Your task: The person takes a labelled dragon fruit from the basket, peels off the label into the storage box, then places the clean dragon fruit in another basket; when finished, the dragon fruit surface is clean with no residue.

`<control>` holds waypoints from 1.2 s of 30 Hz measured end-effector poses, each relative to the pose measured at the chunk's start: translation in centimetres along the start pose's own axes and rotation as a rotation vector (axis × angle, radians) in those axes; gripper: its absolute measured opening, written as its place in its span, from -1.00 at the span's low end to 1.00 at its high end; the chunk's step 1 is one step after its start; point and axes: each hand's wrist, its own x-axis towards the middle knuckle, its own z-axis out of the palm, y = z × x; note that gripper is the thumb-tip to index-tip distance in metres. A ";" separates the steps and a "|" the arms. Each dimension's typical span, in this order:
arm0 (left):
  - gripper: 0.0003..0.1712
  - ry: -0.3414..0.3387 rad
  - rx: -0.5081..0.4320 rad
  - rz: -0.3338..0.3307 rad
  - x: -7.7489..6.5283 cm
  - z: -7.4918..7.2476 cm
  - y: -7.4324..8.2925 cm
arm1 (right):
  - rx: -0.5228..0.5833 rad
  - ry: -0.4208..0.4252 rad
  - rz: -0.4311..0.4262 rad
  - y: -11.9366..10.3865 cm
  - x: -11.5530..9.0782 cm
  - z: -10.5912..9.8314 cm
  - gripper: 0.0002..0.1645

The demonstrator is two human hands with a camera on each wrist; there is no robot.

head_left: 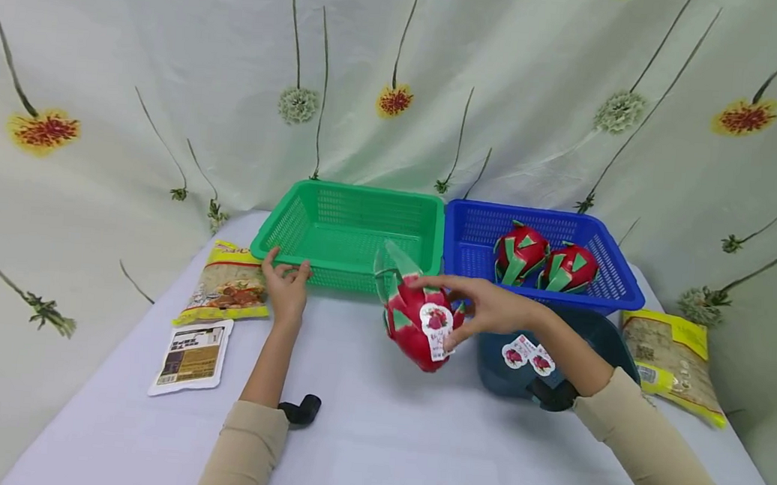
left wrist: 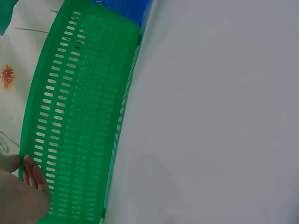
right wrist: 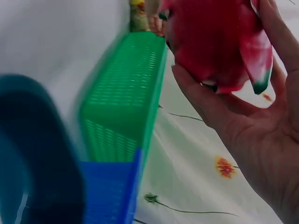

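My right hand (head_left: 488, 309) grips a red dragon fruit (head_left: 417, 323) with green-tipped scales and a white sticker, raised over the table in front of the green basket. In the right wrist view, thumb and fingers curl round the dragon fruit (right wrist: 210, 42). At the front left corner of the green basket (head_left: 332, 278), my left hand (head_left: 286, 292) pinches the rim; the left wrist view has its thumb and fingers on either side of the edge. Two more dragon fruits (head_left: 521, 253) lie in the blue basket (head_left: 611, 292) alongside.
A dark teal basin (head_left: 500, 382) with dragon fruit stickers (head_left: 517, 353) sits under my right forearm. Yellow food bags (head_left: 230, 284) lie on both sides, one beyond the basin (head_left: 674, 360). A white-edged flat packet (head_left: 191, 356) is at left. Patterned cloth (head_left: 368, 143) hangs behind.
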 end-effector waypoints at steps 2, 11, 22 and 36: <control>-0.27 0.008 -0.012 0.003 0.2 0.0 0.0 | 0.017 -0.080 0.023 0.6 -0.2 0.8 -0.03; -0.27 0.003 -0.019 -0.027 0.4 0.2 0.4 | 0.022 -0.391 -0.053 5.2 1.4 3.5 -0.03; -0.25 -0.007 -0.030 -0.043 0.2 0.6 -0.4 | 0.074 -0.281 0.067 5.6 0.6 4.3 0.03; -0.30 0.021 0.168 -0.009 -0.3 -0.1 0.0 | 0.194 -0.008 0.042 6.2 -1.5 7.1 -0.10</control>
